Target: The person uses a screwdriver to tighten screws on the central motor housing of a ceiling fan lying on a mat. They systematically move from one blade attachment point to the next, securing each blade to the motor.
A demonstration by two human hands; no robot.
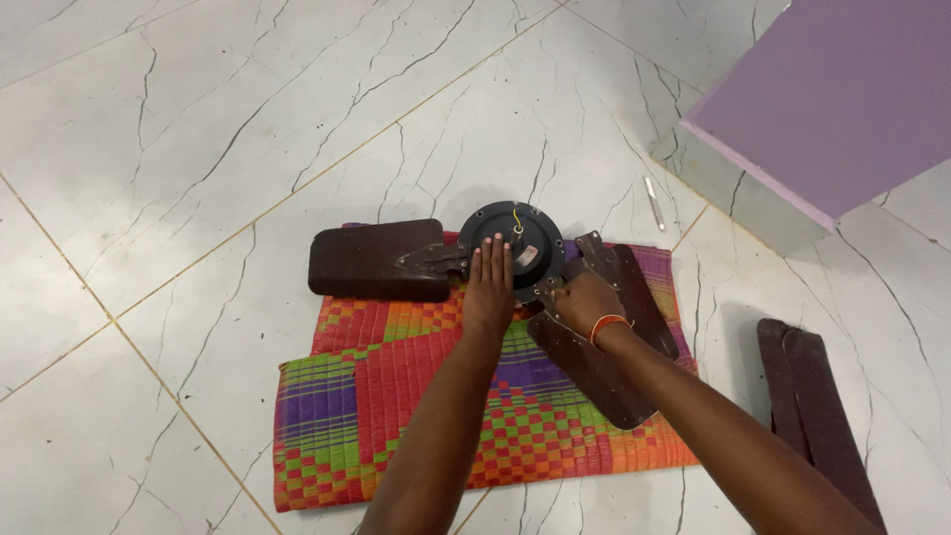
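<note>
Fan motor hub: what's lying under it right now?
The fan motor hub sits at the top edge of a woven mat on the tiled floor. The left hand hides its lower left.

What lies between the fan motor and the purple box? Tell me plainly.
In the head view, between the fan motor and the purple box lies bare marble floor with one small white screwdriver-like tool on it.

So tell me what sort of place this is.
Likely a room in a home, with work done on the ground: marble-look tiled floor, a woven mat under a ceiling fan motor, and a purple cabinet.
</note>
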